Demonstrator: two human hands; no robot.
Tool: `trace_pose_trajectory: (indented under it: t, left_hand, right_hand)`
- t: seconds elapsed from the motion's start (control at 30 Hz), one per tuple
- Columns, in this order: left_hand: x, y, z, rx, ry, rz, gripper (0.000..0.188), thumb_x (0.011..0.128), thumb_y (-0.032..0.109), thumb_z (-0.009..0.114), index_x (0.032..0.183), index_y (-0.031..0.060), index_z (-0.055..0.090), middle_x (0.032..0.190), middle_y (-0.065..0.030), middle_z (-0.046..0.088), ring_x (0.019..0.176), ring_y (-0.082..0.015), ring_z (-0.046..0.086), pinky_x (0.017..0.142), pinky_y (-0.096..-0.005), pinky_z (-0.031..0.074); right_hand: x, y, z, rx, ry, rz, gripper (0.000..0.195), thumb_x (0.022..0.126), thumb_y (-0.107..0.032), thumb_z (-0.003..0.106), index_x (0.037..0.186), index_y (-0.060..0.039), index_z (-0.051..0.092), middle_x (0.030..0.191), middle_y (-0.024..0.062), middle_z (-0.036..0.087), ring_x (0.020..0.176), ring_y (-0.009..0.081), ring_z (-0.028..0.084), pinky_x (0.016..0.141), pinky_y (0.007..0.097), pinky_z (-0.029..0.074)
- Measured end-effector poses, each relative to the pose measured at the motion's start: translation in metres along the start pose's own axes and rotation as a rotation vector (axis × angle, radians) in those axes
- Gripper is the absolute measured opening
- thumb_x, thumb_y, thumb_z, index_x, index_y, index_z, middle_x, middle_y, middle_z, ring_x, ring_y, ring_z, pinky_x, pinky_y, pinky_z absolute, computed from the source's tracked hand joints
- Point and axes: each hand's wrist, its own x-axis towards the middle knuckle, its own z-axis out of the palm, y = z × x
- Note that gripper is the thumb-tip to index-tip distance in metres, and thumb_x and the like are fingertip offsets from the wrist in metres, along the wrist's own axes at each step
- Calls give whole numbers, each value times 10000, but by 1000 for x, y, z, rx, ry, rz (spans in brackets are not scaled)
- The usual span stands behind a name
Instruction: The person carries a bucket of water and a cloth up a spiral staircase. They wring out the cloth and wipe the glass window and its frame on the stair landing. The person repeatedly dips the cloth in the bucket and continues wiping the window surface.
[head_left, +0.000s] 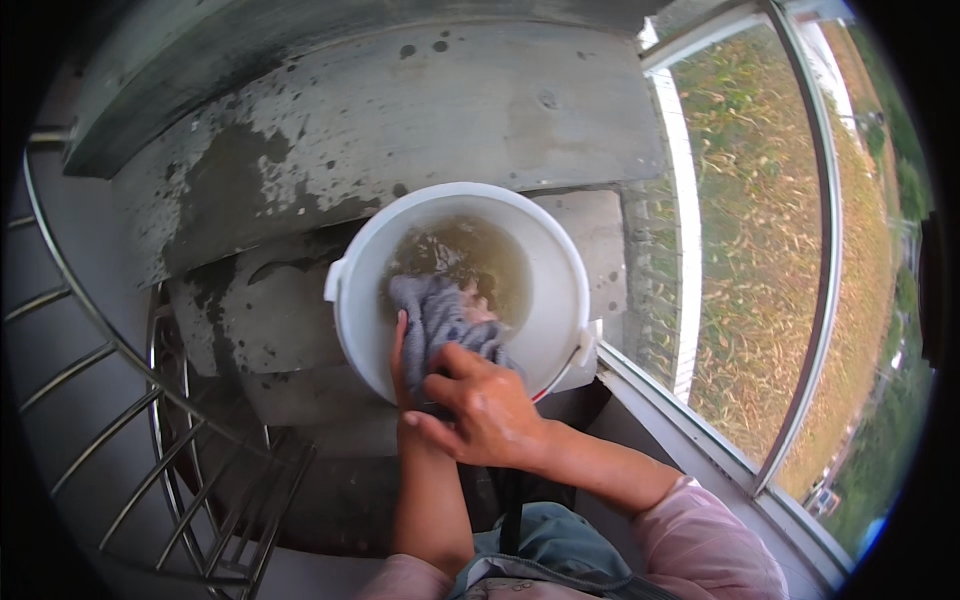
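Observation:
A white plastic bucket stands on the concrete steps before me, with murky water in it. A wet grey-blue cloth hangs over its near side, the far end down at the water. My right hand grips the near end of the cloth with bent fingers, above the rim. My left hand is against the cloth's left side, inside the bucket; most of it is hidden behind the cloth and my right hand. Something pinkish shows beside the cloth at the water.
Wet concrete steps rise beyond the bucket. A metal stair railing curves along the left. On the right is a framed window, with dry vegetation outside. The bucket's handle mount faces the window sill.

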Motion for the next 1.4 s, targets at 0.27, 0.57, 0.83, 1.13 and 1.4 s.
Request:
trace_pose_trajectory:
  t: [0.27,0.57,0.83,1.13,1.4]
  left_hand:
    - [22,-13,-23,72,158,87,441,909,316,413,1250,36,426,1214,-88,493,1143,-214,461,1006,-403,323]
    - [16,-5,-35,377,377,716,429,891,238,527,1222,-20,437,1217,-125,501,1114,-236,480,952,-390,346]
    - [7,14,-22,58,412,751,488,804,320,535,1148,-25,503,1162,-131,535,1086,-285,501,974,-412,345]
    - [1,7,-17,201,232,508,478,770,294,513,1112,-40,531,1115,-140,556,1060,-286,518,935,-407,383]
    - [6,21,-31,1048,516,477,306,825,187,578,974,-81,591,949,-95,605,849,-162,536,796,-288,416]
  right_hand:
    - [57,65,47,-72,304,-162,155,779,-174,589,710,-50,527,767,107,473,695,280,536,582,384,453]
    - [91,143,21,-319,375,-21,194,740,-164,586,866,-38,509,865,176,488,791,370,534,698,447,474]
    - [81,170,12,37,-74,713,587,796,-473,528,1099,29,560,1028,266,592,1027,361,555,899,388,427]
    - [95,172,57,824,-274,780,394,848,-309,570,1081,7,599,1058,114,612,1021,200,555,911,298,407]
    - [89,124,-12,1029,-39,265,180,858,-110,540,975,-12,637,919,29,639,884,126,570,833,260,426]
